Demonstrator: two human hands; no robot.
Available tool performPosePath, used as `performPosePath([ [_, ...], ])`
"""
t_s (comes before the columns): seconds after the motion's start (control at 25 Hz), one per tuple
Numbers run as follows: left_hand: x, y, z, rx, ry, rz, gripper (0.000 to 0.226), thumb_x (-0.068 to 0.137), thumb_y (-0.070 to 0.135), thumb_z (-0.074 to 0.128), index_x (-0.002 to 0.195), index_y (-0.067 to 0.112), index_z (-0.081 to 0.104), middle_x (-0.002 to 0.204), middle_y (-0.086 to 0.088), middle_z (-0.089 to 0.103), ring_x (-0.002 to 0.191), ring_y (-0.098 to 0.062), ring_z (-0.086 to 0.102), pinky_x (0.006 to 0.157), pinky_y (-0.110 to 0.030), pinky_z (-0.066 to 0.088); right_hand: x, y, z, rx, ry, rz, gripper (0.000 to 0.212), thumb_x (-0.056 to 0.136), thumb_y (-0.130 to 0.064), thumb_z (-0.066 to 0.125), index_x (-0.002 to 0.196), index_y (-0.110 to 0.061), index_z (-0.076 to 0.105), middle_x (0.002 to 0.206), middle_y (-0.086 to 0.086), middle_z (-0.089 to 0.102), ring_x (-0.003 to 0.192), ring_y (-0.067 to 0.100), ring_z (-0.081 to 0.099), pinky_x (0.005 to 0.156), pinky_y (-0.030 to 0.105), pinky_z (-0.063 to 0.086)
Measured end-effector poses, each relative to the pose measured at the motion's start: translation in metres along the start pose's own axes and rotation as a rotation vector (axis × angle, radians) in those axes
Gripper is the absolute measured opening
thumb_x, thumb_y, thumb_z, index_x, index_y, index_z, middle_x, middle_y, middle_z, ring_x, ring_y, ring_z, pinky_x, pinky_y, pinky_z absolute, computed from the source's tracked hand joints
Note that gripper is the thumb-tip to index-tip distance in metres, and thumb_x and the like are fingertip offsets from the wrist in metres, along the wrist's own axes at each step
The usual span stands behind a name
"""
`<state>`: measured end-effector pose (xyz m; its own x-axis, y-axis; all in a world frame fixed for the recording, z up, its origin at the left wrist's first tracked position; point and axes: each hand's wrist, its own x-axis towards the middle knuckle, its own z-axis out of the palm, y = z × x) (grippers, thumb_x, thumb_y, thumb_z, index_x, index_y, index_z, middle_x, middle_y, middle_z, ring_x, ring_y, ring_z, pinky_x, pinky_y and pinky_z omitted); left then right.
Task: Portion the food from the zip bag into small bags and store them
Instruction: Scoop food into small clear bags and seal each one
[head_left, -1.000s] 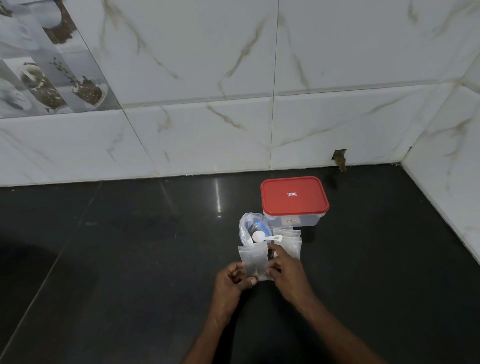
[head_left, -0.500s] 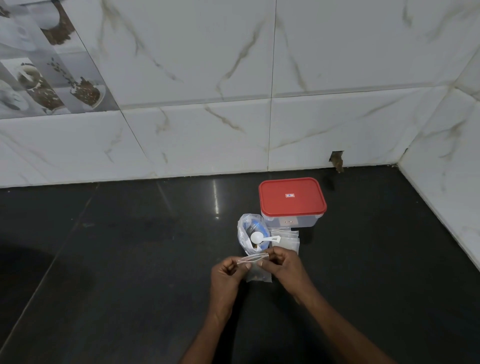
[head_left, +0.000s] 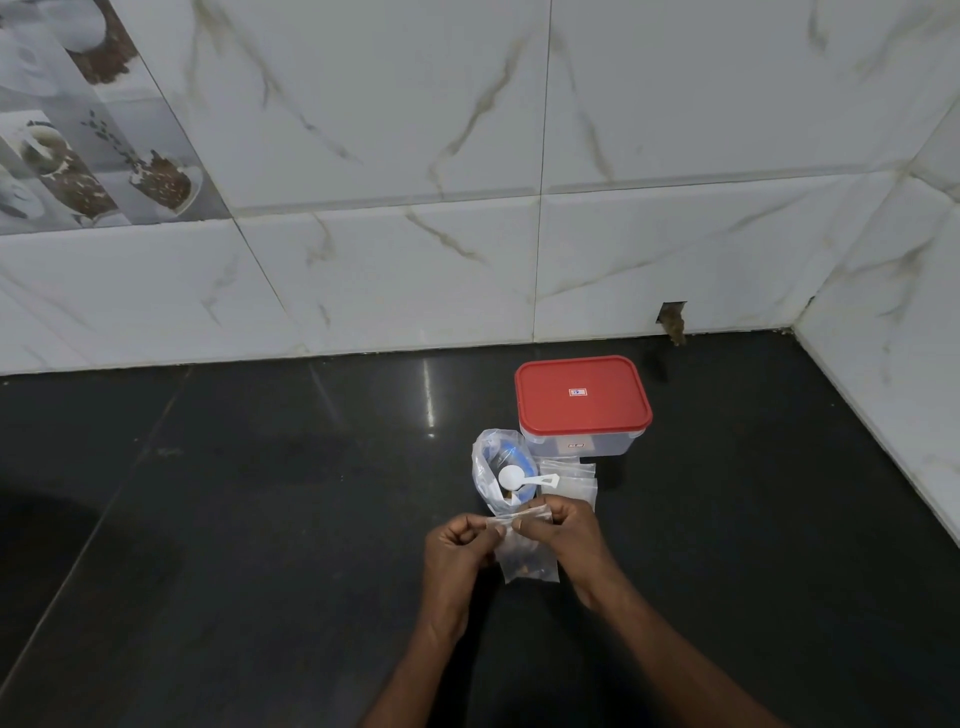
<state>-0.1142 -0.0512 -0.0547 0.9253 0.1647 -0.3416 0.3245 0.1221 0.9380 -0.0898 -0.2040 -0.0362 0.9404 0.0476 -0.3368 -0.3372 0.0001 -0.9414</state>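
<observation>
My left hand and my right hand both pinch the top strip of a small clear bag that hangs between them with some brown food at its bottom. Just beyond stands the larger clear zip bag with blue print, mouth up, with a white plastic spoon lying across its mouth. A stack of empty small bags lies to its right. Behind them sits a clear container with a red lid.
Everything rests on a dark glossy countertop. White marble-look tiled walls close the back and the right side. A small hole shows in the back wall near the corner.
The small bag has turned from upright and flat to hanging from its top strip. My thumbs and fingers have come together along the strip, and both hands have shifted slightly nearer to me.
</observation>
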Motion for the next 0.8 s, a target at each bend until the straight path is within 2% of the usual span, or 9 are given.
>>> performPosePath([
  [0.12,0.002,0.005,0.001,-0.019,-0.016,-0.049,0.005,0.084,0.007,0.074,0.08,0.006,0.077,0.077,-0.02,0.073,0.067,-0.027,0.062,0.069,-0.042,0.053,0.003,-0.003,-0.003,0.032,-0.014,0.023,0.008,0.079,-0.002,0.072,0.083,-0.007,0.076,0.085,0.015,0.074,0.083,0.023,0.069,0.078,0.034,0.056],
  [0.28,0.005,0.01,0.005,-0.039,-0.013,-0.107,0.007,0.084,0.004,0.073,0.077,0.003,0.075,0.064,-0.013,0.066,0.055,-0.018,0.056,0.058,-0.032,0.049,0.007,-0.009,-0.004,-0.007,-0.06,0.034,0.008,0.078,-0.002,0.072,0.085,-0.002,0.074,0.089,0.019,0.073,0.08,0.017,0.068,0.076,0.029,0.056],
  [0.4,0.007,0.012,0.007,-0.014,-0.05,-0.14,0.008,0.084,0.005,0.072,0.077,0.002,0.074,0.061,-0.011,0.061,0.053,-0.018,0.052,0.057,-0.033,0.046,0.011,-0.011,-0.004,-0.113,-0.058,0.037,0.005,0.076,-0.005,0.073,0.079,-0.006,0.077,0.084,0.01,0.075,0.077,0.009,0.066,0.073,0.022,0.055],
  [0.52,0.008,0.017,0.009,0.003,-0.091,-0.195,0.009,0.085,0.006,0.07,0.079,0.002,0.075,0.063,-0.011,0.061,0.055,-0.018,0.054,0.059,-0.034,0.048,0.015,-0.009,-0.006,-0.211,-0.072,0.036,0.004,0.076,-0.012,0.073,0.076,-0.012,0.077,0.078,0.002,0.075,0.08,0.011,0.066,0.077,0.028,0.056],
  [0.6,0.009,0.021,0.011,0.002,-0.106,-0.214,0.011,0.086,0.004,0.068,0.077,0.004,0.074,0.062,-0.009,0.06,0.055,-0.016,0.054,0.058,-0.032,0.048,0.015,-0.008,-0.006,-0.237,-0.074,0.014,0.005,0.077,-0.014,0.073,0.075,-0.013,0.077,0.078,0.002,0.075,0.081,0.013,0.066,0.08,0.034,0.056],
  [0.68,0.01,0.024,0.012,-0.006,-0.101,-0.208,0.008,0.08,0.007,0.071,0.073,0.006,0.073,0.065,-0.014,0.057,0.059,-0.022,0.052,0.06,-0.034,0.048,0.015,-0.009,-0.006,-0.248,-0.063,-0.012,0.006,0.077,-0.015,0.072,0.074,-0.013,0.077,0.079,0.004,0.074,0.08,0.013,0.065,0.083,0.038,0.056],
  [0.8,0.012,0.025,0.012,0.001,-0.105,-0.18,0.005,0.074,0.009,0.072,0.069,0.008,0.073,0.067,-0.017,0.06,0.065,-0.027,0.053,0.064,-0.038,0.048,0.012,-0.013,-0.007,-0.236,-0.063,-0.019,0.007,0.078,-0.017,0.073,0.075,-0.012,0.077,0.081,0.006,0.074,0.081,0.015,0.066,0.083,0.039,0.055],
])
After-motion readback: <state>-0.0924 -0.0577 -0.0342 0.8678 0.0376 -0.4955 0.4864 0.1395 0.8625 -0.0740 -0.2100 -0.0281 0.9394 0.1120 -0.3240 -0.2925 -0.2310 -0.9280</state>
